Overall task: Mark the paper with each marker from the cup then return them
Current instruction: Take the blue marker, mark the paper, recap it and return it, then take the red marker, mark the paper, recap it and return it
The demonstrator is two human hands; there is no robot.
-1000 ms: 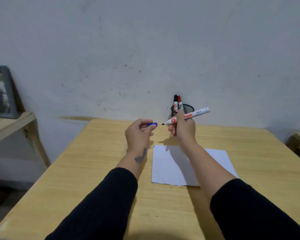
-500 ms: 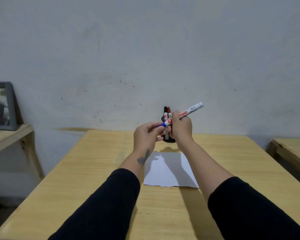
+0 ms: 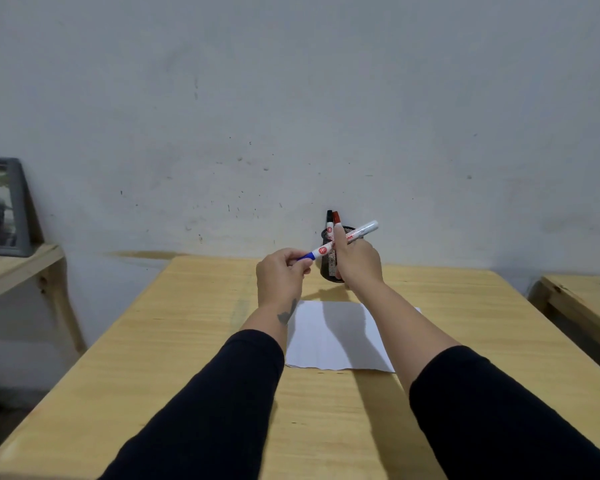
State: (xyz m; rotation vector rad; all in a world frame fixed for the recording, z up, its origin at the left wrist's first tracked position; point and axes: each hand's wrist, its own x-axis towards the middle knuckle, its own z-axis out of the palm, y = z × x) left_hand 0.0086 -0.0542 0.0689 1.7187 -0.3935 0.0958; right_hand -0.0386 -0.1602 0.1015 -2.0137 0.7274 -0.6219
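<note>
A white marker with a blue cap is held slanted above the table, between both hands. My right hand grips its barrel; my left hand pinches the blue cap, which sits on the marker's tip. Behind the hands stands a black mesh cup with a black-capped marker and a red-capped marker upright in it. A white sheet of paper lies flat on the wooden table below my forearms; I see no marks on its visible part.
A framed picture leans on a low wooden shelf at the left. Another wooden table edge shows at the right. A grey wall stands right behind the cup.
One second ago the cap was off in my left hand, apart from the bare tip. The hands came together and the blue cap is now on the marker.
</note>
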